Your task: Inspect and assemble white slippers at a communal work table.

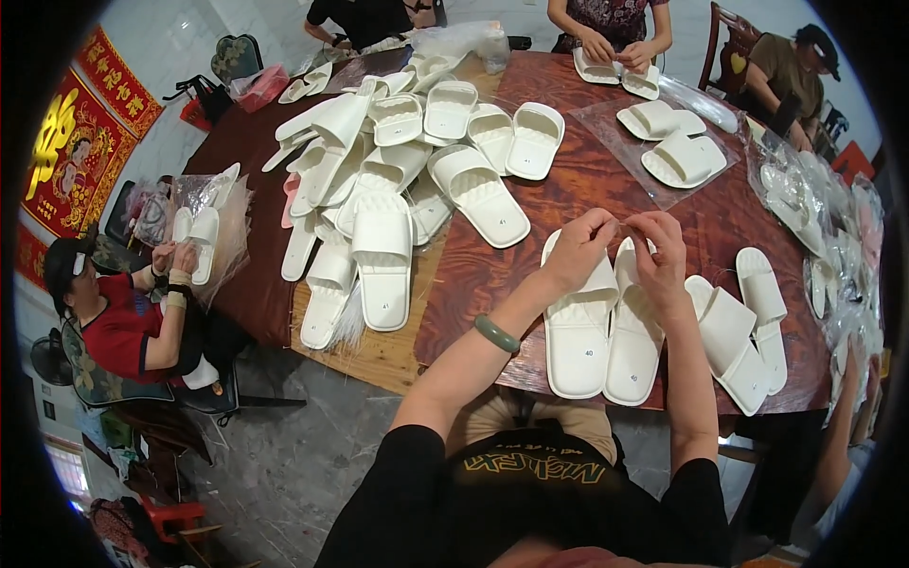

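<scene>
A pair of white slide slippers (575, 355) lies side by side at the table's near edge, toes away from me. Over their straps, my left hand (579, 248) and my right hand (660, 248) meet with fingertips pinched. Between them runs a thin plastic strand (620, 224), barely visible; its ends are hidden by my fingers. Just right of my right forearm lies another pair of white slippers (727, 331), one tilted against the other. To the left is a large heap of white slippers (365, 156), with a bundle of thin clear strands (352, 320) beneath its near side.
A slipper pair (677, 142) rests on a clear plastic bag (606, 142) beyond my hands. Bagged slippers (800, 208) pile up along the right edge. Co-workers sit around the table (473, 293): one at left (142, 312) handling slippers, others at the far side and right.
</scene>
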Tool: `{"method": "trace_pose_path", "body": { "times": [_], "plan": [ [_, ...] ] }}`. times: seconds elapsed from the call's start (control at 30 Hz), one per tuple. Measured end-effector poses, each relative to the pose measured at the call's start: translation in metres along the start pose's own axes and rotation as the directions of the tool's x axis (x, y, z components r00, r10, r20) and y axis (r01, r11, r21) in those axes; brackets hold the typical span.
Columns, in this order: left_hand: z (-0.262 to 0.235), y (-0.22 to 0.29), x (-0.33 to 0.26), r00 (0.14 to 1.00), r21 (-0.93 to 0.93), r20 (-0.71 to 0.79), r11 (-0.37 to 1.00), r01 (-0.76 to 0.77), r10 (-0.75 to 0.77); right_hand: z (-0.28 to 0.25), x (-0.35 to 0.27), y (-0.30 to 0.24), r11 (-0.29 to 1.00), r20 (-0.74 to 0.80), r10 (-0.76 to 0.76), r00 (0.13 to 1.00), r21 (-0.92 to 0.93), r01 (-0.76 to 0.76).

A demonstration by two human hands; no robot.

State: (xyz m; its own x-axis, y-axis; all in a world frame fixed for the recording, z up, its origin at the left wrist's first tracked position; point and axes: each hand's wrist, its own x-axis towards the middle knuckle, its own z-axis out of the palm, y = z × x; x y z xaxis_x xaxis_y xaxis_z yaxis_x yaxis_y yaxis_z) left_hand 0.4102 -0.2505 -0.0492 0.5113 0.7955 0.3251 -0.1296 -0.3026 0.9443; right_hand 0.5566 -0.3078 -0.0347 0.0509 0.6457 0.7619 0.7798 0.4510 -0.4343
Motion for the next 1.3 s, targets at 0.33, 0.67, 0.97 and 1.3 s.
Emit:
{"method": "trace_pose_path", "body": {
  "times": [0.33, 0.67, 0.97, 1.3],
  "plan": [
    [0.003, -0.002, 0.0, 0.999, -0.007, -0.014, 1.0, -0.03, 0.03, 0.002, -0.004, 0.005, 0.999, 0.004, 0.017, 1.0, 0.05, -0.017],
    [0.002, -0.004, 0.001, 0.999, -0.012, -0.018, 0.999, -0.04, 0.039, 0.001, -0.002, 0.003, 1.0, 0.016, -0.008, 1.0, 0.0, 0.008],
    [0.003, -0.008, 0.001, 0.998, -0.027, -0.01, 0.998, -0.059, 0.059, 0.003, -0.004, 0.005, 0.999, 0.015, -0.023, 1.0, 0.024, 0.022],
    [0.0, 0.003, 0.005, 0.958, -0.001, -0.25, 0.989, -0.145, 0.14, -0.003, -0.001, 0.007, 0.969, 0.023, 0.211, 0.977, 0.128, -0.212]
  ]
}}
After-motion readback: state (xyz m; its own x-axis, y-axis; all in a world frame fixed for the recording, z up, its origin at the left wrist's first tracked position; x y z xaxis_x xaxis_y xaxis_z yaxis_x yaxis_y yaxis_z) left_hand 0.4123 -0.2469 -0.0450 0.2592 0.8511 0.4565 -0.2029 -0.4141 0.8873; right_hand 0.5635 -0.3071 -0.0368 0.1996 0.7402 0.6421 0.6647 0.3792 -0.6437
